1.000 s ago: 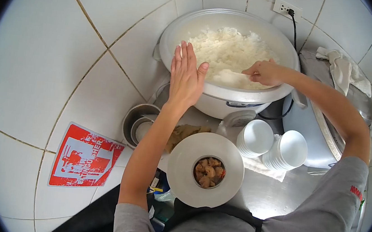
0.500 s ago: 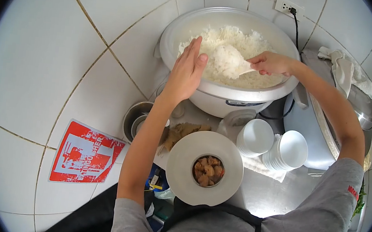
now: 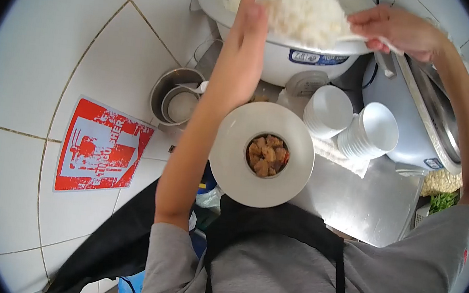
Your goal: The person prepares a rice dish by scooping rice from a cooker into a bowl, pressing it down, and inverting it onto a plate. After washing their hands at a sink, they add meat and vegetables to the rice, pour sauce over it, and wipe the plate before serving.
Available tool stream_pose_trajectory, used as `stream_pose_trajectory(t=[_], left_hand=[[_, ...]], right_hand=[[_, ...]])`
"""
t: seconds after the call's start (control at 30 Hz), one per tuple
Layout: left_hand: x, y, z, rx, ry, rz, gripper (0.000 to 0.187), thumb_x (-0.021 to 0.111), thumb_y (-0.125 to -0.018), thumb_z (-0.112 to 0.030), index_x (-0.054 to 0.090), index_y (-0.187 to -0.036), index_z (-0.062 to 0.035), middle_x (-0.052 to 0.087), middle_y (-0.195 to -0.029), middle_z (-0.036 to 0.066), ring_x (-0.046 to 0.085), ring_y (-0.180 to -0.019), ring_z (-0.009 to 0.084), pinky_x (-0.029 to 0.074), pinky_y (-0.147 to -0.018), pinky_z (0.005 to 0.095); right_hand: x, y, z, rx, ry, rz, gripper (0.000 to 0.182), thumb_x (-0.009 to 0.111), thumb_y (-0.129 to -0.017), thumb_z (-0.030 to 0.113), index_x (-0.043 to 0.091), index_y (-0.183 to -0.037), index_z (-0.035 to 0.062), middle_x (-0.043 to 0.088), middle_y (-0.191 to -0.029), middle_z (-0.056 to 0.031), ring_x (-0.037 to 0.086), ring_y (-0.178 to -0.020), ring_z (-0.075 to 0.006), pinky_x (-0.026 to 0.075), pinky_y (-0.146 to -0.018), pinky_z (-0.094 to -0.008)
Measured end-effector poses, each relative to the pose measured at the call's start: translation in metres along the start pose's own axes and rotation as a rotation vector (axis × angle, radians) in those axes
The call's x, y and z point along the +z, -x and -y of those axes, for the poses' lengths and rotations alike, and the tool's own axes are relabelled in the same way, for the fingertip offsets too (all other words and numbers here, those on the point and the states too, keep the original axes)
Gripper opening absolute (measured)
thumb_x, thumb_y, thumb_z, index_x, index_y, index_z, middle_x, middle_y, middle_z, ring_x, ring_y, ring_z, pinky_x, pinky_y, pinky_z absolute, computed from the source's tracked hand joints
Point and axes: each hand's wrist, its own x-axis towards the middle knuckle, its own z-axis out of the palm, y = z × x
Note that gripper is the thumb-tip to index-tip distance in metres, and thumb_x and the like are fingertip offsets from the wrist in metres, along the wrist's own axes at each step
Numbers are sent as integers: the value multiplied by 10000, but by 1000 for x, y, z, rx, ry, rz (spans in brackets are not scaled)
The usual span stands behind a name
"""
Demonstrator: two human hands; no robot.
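My right hand grips the handle of a white rice paddle, which carries a big heap of white rice. Beside the heap's left side, my left hand is held up flat with its fingers straight and nothing in it. Behind the heap is the large white rice cooker, much of its opening hidden by the rice and hands. Nearer my body sits a wide-rimmed white plate, with chunks of cooked meat in its small round well.
Two stacks of white bowls stand on a cloth right of the plate. Farther right is another large cooker. Nested metal pots sit at left by the tiled wall, which bears a red sign. The steel counter ends near my front.
The right hand has lifted the paddle of rice up and towards me, out over the cooker's front rim. My left hand has followed beside the rice. The view has tilted downward.
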Motion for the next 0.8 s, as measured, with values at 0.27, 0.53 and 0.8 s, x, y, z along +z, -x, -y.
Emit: stream_pose_trajectory(t=[0.27,0.53,0.8], left_hand=[[25,162,48,-200,-128,-61,748,384,-936,-458,61,-1420,13,183,-1444,224,221,-1332,303,183,-1075,363],[45,190,79,-196,-617,-174,796,697,-756,-185,233,-1375,2,280,-1370,257,275,-1295,358,278,-1042,418],[44,208,93,-228,-642,-110,784,754,-687,-188,329,-1322,-12,328,-1320,266,308,-1269,386,343,-994,431]], right_hand=[[134,9,-60,28,326,251,329,494,-852,206,617,-1144,115,644,-883,-79,598,-841,-161,445,-724,-297],[221,33,-43,-20,1002,-208,424,549,-751,108,559,-1175,124,635,-751,-82,639,-678,-243,459,-689,-398],[237,59,-66,-3,671,-589,405,547,-814,101,541,-1219,121,580,-683,-95,612,-605,-240,467,-550,-326]])
